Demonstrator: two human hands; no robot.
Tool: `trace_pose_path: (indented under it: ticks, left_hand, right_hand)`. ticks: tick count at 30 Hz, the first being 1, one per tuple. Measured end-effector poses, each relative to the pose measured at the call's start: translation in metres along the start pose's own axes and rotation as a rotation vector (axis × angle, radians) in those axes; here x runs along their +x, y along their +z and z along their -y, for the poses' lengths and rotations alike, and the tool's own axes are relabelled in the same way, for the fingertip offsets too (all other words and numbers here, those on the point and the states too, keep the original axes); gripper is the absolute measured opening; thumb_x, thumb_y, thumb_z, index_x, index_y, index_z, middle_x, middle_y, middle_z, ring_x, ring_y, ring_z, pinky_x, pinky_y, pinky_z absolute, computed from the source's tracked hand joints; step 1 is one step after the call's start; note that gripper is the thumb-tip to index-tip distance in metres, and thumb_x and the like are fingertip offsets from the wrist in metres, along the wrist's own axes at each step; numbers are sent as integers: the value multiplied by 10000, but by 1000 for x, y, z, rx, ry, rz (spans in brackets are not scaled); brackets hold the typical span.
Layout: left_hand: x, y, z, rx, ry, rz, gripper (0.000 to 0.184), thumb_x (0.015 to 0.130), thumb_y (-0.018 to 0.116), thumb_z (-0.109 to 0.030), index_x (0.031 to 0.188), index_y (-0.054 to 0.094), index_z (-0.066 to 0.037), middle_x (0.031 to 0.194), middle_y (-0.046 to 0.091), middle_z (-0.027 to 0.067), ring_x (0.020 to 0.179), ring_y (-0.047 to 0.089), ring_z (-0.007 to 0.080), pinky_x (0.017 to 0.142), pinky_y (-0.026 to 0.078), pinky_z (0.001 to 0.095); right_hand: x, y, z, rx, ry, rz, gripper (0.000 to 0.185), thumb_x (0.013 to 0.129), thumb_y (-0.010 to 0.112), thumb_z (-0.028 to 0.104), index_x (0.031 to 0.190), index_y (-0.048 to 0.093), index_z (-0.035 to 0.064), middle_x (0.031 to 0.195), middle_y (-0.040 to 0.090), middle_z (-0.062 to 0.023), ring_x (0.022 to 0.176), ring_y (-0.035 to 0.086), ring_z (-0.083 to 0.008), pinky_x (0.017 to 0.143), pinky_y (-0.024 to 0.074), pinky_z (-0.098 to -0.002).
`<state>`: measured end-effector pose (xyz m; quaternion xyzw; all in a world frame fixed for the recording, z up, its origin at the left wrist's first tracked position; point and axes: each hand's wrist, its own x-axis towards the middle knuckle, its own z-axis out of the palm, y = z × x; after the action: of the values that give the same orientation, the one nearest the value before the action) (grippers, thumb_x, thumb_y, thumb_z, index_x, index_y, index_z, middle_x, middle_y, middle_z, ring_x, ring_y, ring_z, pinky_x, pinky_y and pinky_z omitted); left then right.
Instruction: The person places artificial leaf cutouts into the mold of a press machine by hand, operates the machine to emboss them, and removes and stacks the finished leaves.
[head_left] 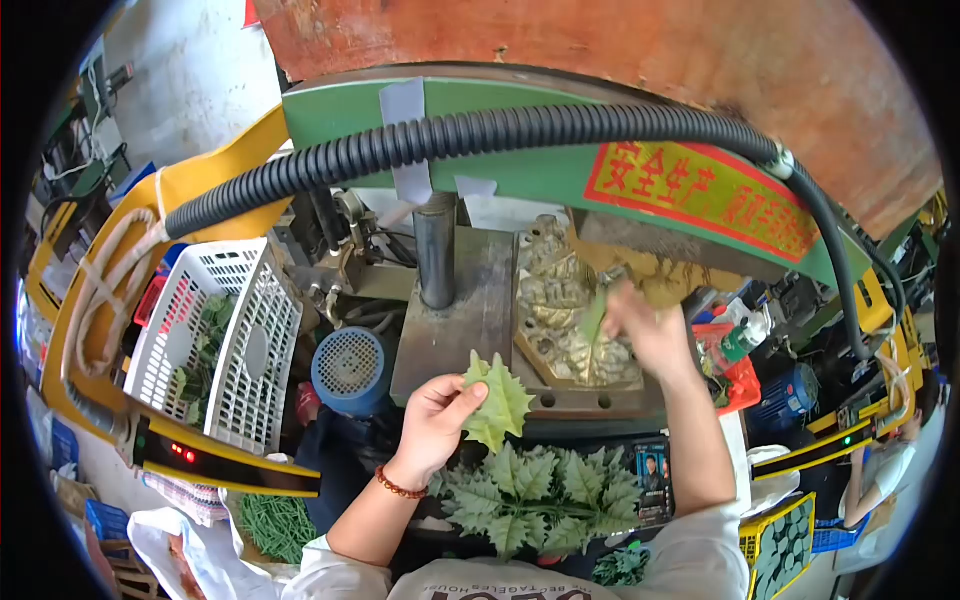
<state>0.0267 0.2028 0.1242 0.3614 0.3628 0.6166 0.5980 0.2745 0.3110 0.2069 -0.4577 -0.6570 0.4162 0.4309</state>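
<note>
My left hand [440, 418] pinches a light green serrated leaf [497, 402] between thumb and fingers, just in front of the machine's metal bed. Over the brass-coloured leaf mould [580, 310] on the right of the bed is my right hand [645, 328], blurred by motion. A narrow green leaf [594, 316] hangs at its fingertips above the mould. Below both hands, close to my body, lies a pile of pale green artificial leaves [540, 495].
A black corrugated hose [480, 130] arches across the green machine beam [520, 170]. White basket [215, 345] with leaves stands left, near a blue round motor [350, 368]. At right are a red tray [728, 370] and a yellow crate [780, 545]. Another person [880, 480] is at far right.
</note>
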Motion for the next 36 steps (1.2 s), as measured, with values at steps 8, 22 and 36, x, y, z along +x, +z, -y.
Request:
trace_pose_path:
  ticks: [8,22,36]
  left_hand:
    - [14,-11,7,90,17,44,59,873,631,-11,817,620,-22,705,526,-45,609,400,37,569,333,152]
    - [22,-4,10,-195,113,-86,23,877,625,-1,892,642,-1,781,566,-15,641,440,47,593,372,163]
    - [11,-26,16,-60,115,-31,21,876,634,-12,870,634,9,755,540,-9,642,424,55,589,358,171]
  right_hand:
    - [141,-41,-69,505,-528,-216,325,877,601,138,1175,520,35,969,640,-59,782,608,-184,720,506,-291]
    - [66,13,-70,-378,-223,11,309,929,545,204,1174,541,17,1033,626,-106,882,604,-188,775,481,-310]
    - [169,7,-83,-1042,-521,410,86,821,567,91,886,617,65,874,603,-29,779,534,-209,732,432,-338]
